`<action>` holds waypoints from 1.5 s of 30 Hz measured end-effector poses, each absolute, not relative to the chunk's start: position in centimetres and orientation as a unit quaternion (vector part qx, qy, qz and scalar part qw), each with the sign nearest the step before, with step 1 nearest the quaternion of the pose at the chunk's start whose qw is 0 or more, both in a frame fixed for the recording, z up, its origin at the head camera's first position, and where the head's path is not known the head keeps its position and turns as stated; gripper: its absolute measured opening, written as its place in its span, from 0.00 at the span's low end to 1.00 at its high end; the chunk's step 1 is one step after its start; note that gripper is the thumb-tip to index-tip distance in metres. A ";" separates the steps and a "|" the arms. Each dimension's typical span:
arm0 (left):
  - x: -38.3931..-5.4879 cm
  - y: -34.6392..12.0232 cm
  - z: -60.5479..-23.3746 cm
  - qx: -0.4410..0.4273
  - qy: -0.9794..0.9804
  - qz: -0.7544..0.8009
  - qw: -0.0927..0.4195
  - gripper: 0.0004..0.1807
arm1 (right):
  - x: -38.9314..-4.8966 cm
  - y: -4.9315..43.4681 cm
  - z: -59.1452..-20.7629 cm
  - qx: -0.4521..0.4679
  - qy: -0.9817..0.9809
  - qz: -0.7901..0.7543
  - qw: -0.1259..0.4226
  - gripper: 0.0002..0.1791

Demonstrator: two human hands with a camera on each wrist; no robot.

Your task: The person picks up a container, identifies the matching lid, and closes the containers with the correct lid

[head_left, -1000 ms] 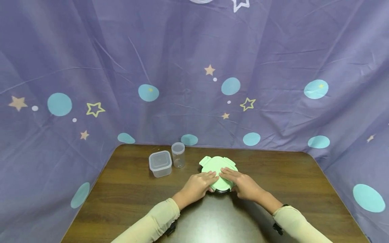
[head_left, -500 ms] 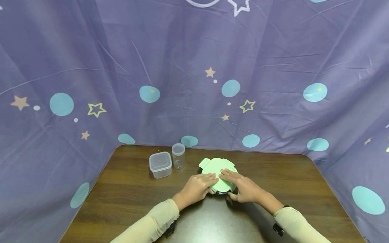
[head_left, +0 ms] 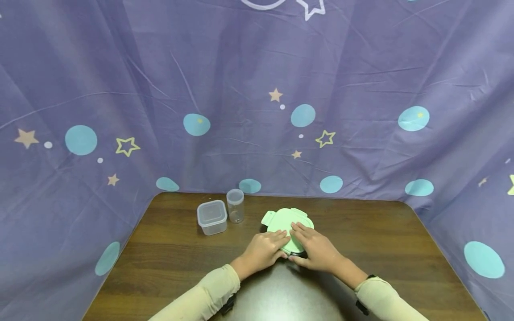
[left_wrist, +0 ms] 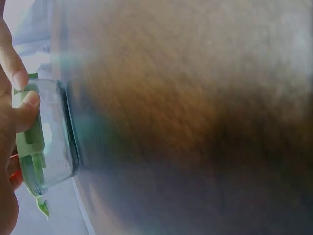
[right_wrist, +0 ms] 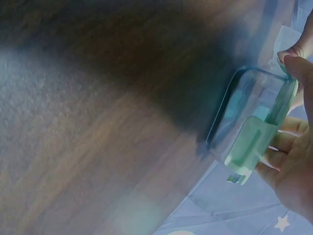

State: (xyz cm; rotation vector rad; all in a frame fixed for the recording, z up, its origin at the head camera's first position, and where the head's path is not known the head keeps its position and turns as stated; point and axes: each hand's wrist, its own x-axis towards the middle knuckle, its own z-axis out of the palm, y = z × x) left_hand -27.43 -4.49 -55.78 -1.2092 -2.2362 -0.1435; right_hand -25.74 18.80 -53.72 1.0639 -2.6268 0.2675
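Note:
A glass food container (left_wrist: 55,132) with a light green clip lid (head_left: 281,219) stands on the table. My left hand (head_left: 263,250) rests its fingers on the lid's left part, its thumb on a green clip (left_wrist: 33,134) folded down against the glass. Over the right part lie the fingers of my right hand (head_left: 319,249); its thumb is at the near edge, close to the left thumb. Another clip (right_wrist: 250,142) lies down along the side in the right wrist view. A lid tab (head_left: 268,217) sticks out at the far left. The hands hide the near part of the lid.
A square clear plastic box with a lid (head_left: 212,216) stands to the left on the wooden table (head_left: 172,263). Beside it is a tall clear lidded jar (head_left: 235,207). A purple curtain (head_left: 249,111) with stars and dots hangs behind the table.
My right thumb has moved left from the lid's right side to the near edge. The lidded container has turned slightly counterclockwise. Both hands stay on the lid.

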 end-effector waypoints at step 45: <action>-30.4 -10.2 -51.4 -0.558 -0.798 0.032 0.226 0.24 | -25.7 18.5 -52.5 0.387 -0.911 0.116 0.083 0.37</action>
